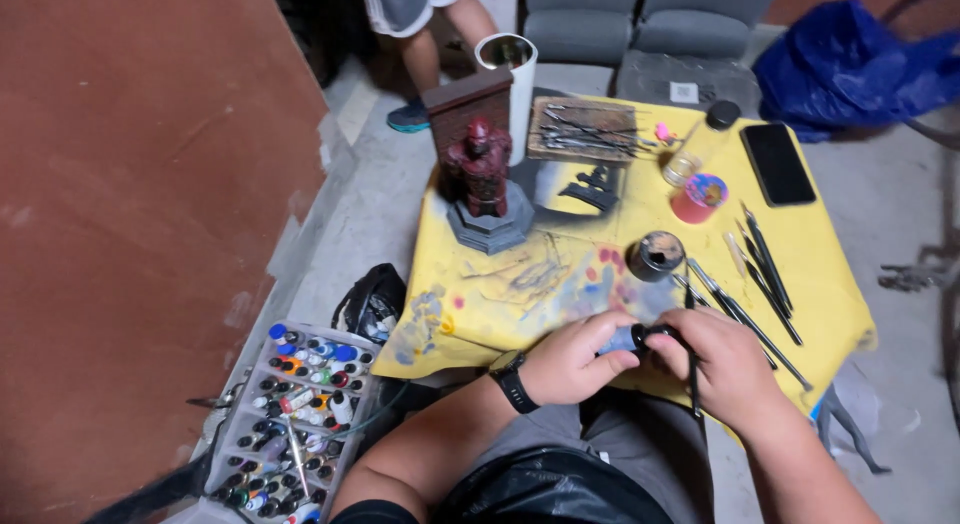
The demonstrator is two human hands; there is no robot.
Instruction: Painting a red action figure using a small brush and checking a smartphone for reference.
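Paint-stained yellow cloth (800,284), dark-red figurine (479,164)

Low table under paint-stained yellow cloth (800,284) bearing red figurine on grey base (485,184), brushes (765,274) lying loose, black phone (777,164) resting flat, round paint jar (655,254) standing open

The left hand (570,362) hides most of the small paint bottle (622,339)

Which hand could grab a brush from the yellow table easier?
Probably the right hand. The loose brushes lie on the yellow cloth just beyond it, while the left hand grips the small paint bottle and sits farther away.
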